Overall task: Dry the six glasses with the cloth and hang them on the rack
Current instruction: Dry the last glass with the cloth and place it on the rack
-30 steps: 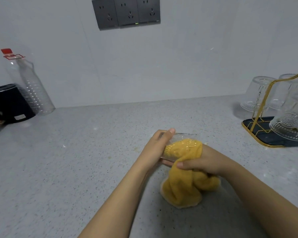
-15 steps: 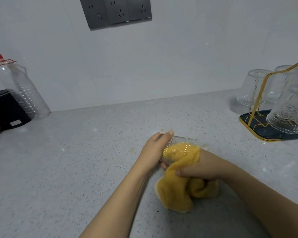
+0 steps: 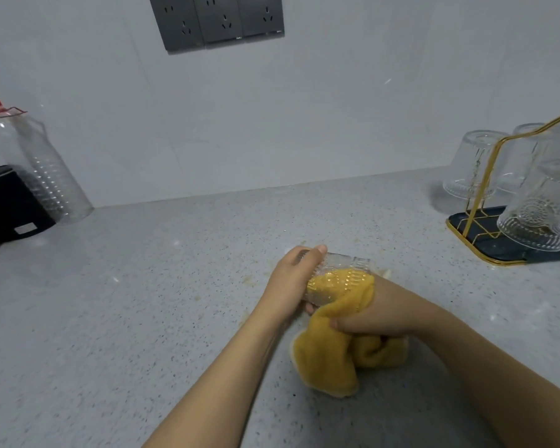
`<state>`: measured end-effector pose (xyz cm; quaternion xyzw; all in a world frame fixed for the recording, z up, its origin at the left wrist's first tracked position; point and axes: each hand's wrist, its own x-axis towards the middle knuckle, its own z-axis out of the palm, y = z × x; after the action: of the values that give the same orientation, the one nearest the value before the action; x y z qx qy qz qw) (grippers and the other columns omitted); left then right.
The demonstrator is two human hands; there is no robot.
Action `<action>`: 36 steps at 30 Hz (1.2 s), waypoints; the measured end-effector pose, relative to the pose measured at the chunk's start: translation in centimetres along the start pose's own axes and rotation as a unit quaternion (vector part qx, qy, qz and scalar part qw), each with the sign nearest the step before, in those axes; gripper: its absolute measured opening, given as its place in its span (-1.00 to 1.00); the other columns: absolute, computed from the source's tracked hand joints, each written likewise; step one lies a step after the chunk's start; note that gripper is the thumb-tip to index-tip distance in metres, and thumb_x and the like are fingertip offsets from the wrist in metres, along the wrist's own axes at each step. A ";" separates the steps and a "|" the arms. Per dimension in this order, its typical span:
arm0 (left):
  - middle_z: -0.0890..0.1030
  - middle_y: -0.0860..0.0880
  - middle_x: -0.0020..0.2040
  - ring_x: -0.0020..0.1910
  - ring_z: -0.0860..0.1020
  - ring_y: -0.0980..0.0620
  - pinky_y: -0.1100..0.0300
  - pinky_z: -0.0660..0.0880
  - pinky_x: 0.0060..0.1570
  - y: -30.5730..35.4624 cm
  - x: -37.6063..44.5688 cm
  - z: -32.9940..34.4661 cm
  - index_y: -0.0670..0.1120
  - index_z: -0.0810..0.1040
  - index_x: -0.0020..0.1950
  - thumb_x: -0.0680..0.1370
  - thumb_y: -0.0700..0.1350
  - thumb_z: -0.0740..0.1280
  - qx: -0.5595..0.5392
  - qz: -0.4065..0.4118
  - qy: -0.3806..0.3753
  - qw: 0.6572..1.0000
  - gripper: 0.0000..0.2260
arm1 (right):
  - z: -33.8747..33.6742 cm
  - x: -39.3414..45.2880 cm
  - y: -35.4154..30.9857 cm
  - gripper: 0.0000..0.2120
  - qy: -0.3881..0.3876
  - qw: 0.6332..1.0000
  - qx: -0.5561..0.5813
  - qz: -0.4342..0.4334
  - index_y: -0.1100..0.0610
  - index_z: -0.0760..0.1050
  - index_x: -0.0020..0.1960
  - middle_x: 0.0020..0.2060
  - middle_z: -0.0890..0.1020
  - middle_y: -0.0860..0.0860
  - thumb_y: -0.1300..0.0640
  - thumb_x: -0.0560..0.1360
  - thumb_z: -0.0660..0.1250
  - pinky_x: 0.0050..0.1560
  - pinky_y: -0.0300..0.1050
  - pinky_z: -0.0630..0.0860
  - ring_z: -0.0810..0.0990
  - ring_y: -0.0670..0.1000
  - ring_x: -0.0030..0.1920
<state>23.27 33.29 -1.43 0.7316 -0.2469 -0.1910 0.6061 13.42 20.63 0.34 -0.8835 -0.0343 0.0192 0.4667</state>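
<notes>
My left hand [image 3: 293, 279] grips a clear patterned glass [image 3: 345, 266] lying on its side above the counter. A yellow cloth [image 3: 332, 354] is stuffed into the glass's mouth and hangs down below it. My right hand [image 3: 374, 313] holds the cloth at the glass's opening, with its fingers pushed inside. At the far right stands the gold wire rack [image 3: 485, 185] on a dark tray [image 3: 466, 221]. Three clear glasses hang upside down on it [image 3: 543, 215], partly cut off by the frame edge.
A grey speckled counter [image 3: 143, 302] runs to a white wall. An empty plastic bottle with a red cap [image 3: 42, 169] and a black kettle [image 3: 7, 202] stand at the far left. Dark wall sockets [image 3: 217, 19] sit high on the wall.
The cloth has gone deeper into the glass and my right hand has turned slightly. The view has shifted a little; the glass stays in my left hand.
</notes>
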 end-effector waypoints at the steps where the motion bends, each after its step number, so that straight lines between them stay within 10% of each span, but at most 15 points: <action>1: 0.60 -0.05 -0.19 -0.47 0.57 0.13 0.23 0.46 -0.54 0.2 -0.1 0.0 -0.10 0.54 0.05 0.60 0.16 0.25 0.014 -0.028 -0.003 0.999 -0.67 | 0.0 0.0 -0.3 -0.71 -0.001 1.000 0.004 -0.012 -0.14 0.48 -0.14 -0.22 0.57 -0.23 0.26 0.42 0.40 -0.18 -0.54 0.41 0.53 -0.39 -0.16; 5: 0.60 0.07 -0.12 -0.37 0.58 0.28 0.32 0.52 -0.38 0.5 -0.4 0.2 0.06 0.49 0.04 0.59 0.21 0.19 0.010 0.016 0.028 0.999 -0.75 | -1.2 0.1 -0.2 -0.76 0.023 0.978 0.207 0.032 0.03 0.54 -0.21 -0.39 0.65 -0.18 0.35 0.34 0.44 -0.32 -0.46 0.46 0.61 -0.25 -0.31; 9: 0.55 0.19 0.03 -0.01 0.52 0.27 0.46 0.42 -0.07 -0.2 -0.6 1.0 0.18 0.48 0.06 0.42 0.30 0.21 0.078 0.190 0.088 0.975 -0.68 | -2.5 0.4 0.7 -0.70 -0.017 0.876 0.475 0.080 0.26 0.61 -0.21 -0.28 0.66 0.15 0.30 0.05 0.47 -0.31 -0.11 0.60 0.66 0.11 -0.28; 12: 0.55 0.24 -0.16 -0.14 0.51 0.27 0.45 0.40 -0.14 -0.4 -0.3 1.3 0.11 0.50 -0.06 0.44 0.24 0.22 0.024 0.208 0.098 0.973 -0.75 | -1.7 0.0 0.9 -0.72 -0.006 0.924 0.375 0.075 0.21 0.57 -0.17 -0.30 0.66 0.07 0.28 0.13 0.49 -0.28 -0.16 0.60 0.65 0.05 -0.24; 16: 0.56 -0.12 -0.14 -0.30 0.55 0.04 0.27 0.47 -0.45 -0.6 0.2 0.4 -0.02 0.53 -0.10 0.54 0.24 0.22 0.000 0.022 0.037 0.999 -0.67 | -0.3 0.1 0.5 -0.77 -0.006 0.999 0.026 0.019 -0.09 0.53 -0.15 -0.23 0.64 -0.14 0.23 0.40 0.43 -0.19 -0.43 0.47 0.57 -0.26 -0.18; 20: 0.56 -0.06 -0.15 -0.35 0.55 0.19 0.37 0.47 -0.45 -0.1 -0.3 0.3 -0.10 0.51 -0.02 0.63 0.11 0.18 0.010 0.037 0.041 0.998 -0.70 | -0.9 0.4 0.6 -0.75 0.026 0.989 0.145 0.024 -0.03 0.58 -0.17 -0.28 0.68 -0.22 0.28 0.30 0.49 -0.11 -0.39 0.52 0.62 -0.23 -0.15; 25: 0.52 0.29 0.05 -0.01 0.57 0.22 0.26 0.55 -0.16 -0.1 -1.0 1.0 0.27 0.41 0.17 0.42 0.28 0.34 0.043 0.164 0.019 0.985 -0.64 | -2.9 0.7 1.9 -0.31 -0.040 0.851 0.513 0.104 0.27 0.54 0.08 -0.05 0.64 0.23 0.26 -0.06 0.52 -0.04 0.11 0.58 0.63 0.22 -0.08; 30: 0.57 0.06 -0.27 -0.42 0.54 0.12 0.24 0.47 -0.47 -0.1 -0.5 1.0 -0.03 0.47 0.06 0.50 0.23 0.33 -0.064 0.072 0.008 0.995 -0.65 | -1.1 -0.3 0.3 -0.77 0.053 0.983 0.170 0.034 -0.01 0.58 -0.23 -0.35 0.67 -0.13 0.30 0.27 0.48 -0.22 -0.38 0.51 0.63 -0.24 -0.23; 36: 0.62 0.03 -0.19 -0.33 0.61 0.13 0.27 0.51 -0.40 -0.1 -0.4 0.7 -0.04 0.50 0.08 0.51 0.26 0.23 -0.034 0.028 0.003 0.999 -0.61 | -1.3 -0.2 0.2 -0.77 0.067 0.987 0.143 0.039 0.00 0.56 -0.18 -0.26 0.65 -0.08 0.31 0.32 0.47 -0.14 -0.31 0.53 0.62 -0.19 -0.19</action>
<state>22.55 32.95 -1.63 0.7041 -0.2585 -0.1801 0.6363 13.33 19.47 0.93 -0.8077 0.0346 -0.0170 0.5884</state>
